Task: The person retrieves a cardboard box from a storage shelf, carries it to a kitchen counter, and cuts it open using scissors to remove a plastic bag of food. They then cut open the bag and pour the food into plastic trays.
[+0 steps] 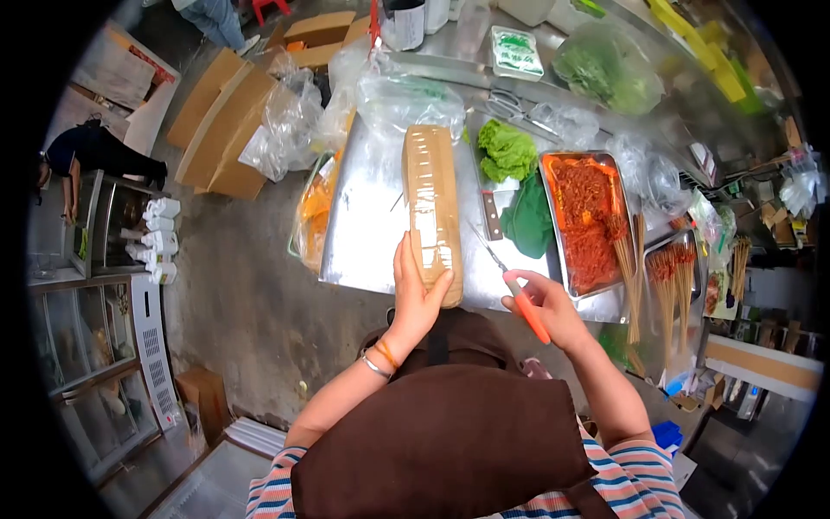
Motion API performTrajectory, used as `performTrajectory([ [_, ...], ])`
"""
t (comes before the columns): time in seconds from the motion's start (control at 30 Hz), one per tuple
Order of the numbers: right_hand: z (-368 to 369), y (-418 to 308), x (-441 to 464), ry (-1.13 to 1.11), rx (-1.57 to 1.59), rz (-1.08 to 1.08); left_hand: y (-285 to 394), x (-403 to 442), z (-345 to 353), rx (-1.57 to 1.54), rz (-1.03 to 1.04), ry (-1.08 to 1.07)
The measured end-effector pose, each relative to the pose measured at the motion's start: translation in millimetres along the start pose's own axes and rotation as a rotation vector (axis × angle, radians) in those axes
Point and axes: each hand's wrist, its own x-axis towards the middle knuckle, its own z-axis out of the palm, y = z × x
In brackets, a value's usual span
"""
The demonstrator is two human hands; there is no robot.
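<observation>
A long, narrow cardboard box (432, 182) wrapped in shiny clear tape lies lengthwise on the steel table (367, 208), its near end reaching the front edge. My left hand (418, 290) grips that near end, thumb on one side and fingers on the other. In my right hand (549, 310) is a knife with an orange handle (529, 316); its thin pointed blade slants up and left, apart from the box. Beside the blade lies a cleaver with a brown wooden handle (492, 215), partly under green leaves (527, 221).
A tray of red-sauced food (588, 225) with skewers stands at the right, near more bundled skewers (670, 281). Lettuce (507, 149), scissors (505, 104) and plastic bags (411, 105) lie farther back. Open cartons (220, 121) stand on the floor at left. Another person (99, 147) is at far left.
</observation>
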Motion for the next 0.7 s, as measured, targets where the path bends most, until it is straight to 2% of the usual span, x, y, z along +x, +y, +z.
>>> performTrajectory([
  [0.07, -11, 0, 1, 0.184, -0.494, -0.327, 1, 0, -2, 0.055, -0.003, -0.031],
  [0.13, -17, 4, -3, 0.193, -0.474, -0.328, 14, 2, -7, 0.059, 0.037, 0.011],
  [0.2, -16, 13, -3, 0.194, -0.456, -0.329, 22, 9, -18, 0.321, 0.333, -0.046],
  [0.23, -9, 20, 0, 0.147, -0.170, -0.326, 24, 14, -22, 0.293, 0.332, -0.144],
  [0.27, -3, 24, 5, 0.094, 0.114, -0.321, 28, 15, -27, 0.291, 0.339, -0.141],
  [0.33, 11, 29, 22, 0.095, -0.172, -0.523, 37, 17, -36, 0.144, 0.292, -0.242],
  [0.37, 17, 30, 25, 0.104, -0.290, -0.459, 21, 16, -31, -0.011, 0.282, -0.209],
  [0.4, 23, 28, 27, 0.112, -0.404, -0.391, 24, 17, -30, -0.005, 0.292, -0.213],
  [0.43, 31, 37, 35, 0.127, -0.373, -0.496, 28, 18, -27, 0.022, 0.251, -0.251],
  [0.47, 36, 38, 38, 0.129, -0.369, -0.498, 30, 17, -25, 0.049, 0.205, -0.289],
  [0.53, 44, 33, 40, 0.184, -0.511, -0.563, 33, 20, -23, 0.132, 0.231, -0.286],
  [0.6, 44, 35, 43, 0.211, -0.501, -0.591, 37, 23, -20, 0.291, 0.282, -0.277],
  [0.67, 43, 26, 40, 0.243, -0.603, -0.729, 36, 23, -20, 0.303, 0.273, -0.256],
  [0.7, 42, 31, 40, 0.232, -0.600, -0.694, 31, 22, -18, 0.235, 0.268, -0.252],
])
